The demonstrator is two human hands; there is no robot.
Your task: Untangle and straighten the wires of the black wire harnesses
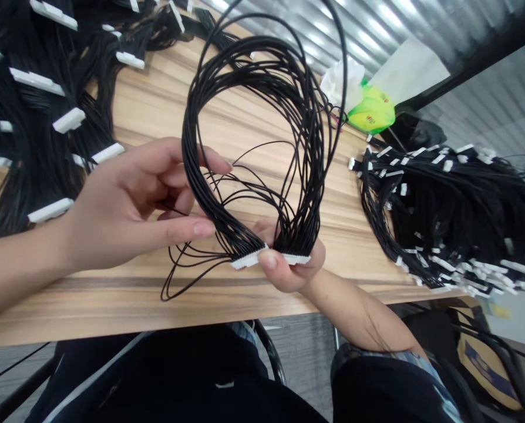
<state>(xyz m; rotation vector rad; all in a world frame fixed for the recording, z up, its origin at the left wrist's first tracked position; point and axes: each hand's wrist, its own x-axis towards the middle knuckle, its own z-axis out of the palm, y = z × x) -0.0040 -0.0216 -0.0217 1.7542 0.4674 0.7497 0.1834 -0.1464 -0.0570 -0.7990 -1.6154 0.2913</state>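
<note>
The light, floppy black wire harness (196, 147) loops between my fingers above the wooden counter (113, 305): my left hand (125, 205) pinches the wires, my right hand (291, 264) clamps the stiff white plastic connectors (248, 257), the surest hold.

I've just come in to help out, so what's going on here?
A person holds a looped bundle of thin black wires above a wooden table. Their right hand pinches the bundle's white connectors, and their left hand grips the loop's side. Heaps of similar wire harnesses lie on the table, at left and right.
</note>
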